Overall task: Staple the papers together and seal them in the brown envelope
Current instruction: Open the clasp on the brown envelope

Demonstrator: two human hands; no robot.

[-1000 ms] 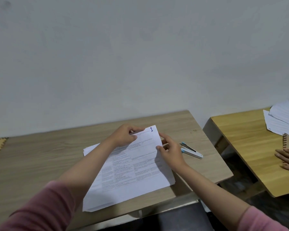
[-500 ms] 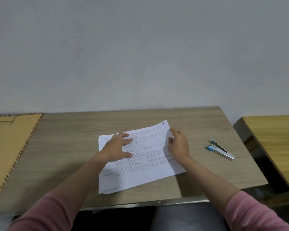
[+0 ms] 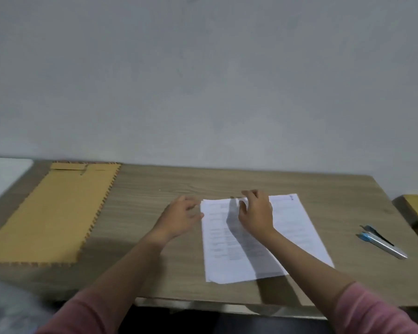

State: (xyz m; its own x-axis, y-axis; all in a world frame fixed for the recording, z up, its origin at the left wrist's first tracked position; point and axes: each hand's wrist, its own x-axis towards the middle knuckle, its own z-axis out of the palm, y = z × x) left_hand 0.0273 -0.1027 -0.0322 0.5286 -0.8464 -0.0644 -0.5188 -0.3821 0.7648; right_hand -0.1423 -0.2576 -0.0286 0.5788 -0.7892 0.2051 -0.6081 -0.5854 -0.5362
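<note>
Lying flat on worktop (image 3: pixel 251 182): white printed papers (image 3: pixel 297 227), right grip (image 3: pixel 256 213) resting on them, released; left grip (image 3: pixel 181 215) released beside; brown envelope (image 3: pixel 53 213) far left.

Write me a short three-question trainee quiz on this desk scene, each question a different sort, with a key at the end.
1. True or false: the stapler lies to the right of the papers, untouched.
2. Multiple choice: where is the brown envelope?
A. under the papers
B. flat on the table's left part, apart from the papers
C. in the left hand
3. Fill in: the right hand is over the papers' ____ edge.

Key:
1. True.
2. B.
3. Far (top); whether its fingers pinch the sheets is too blurred to tell.
</note>
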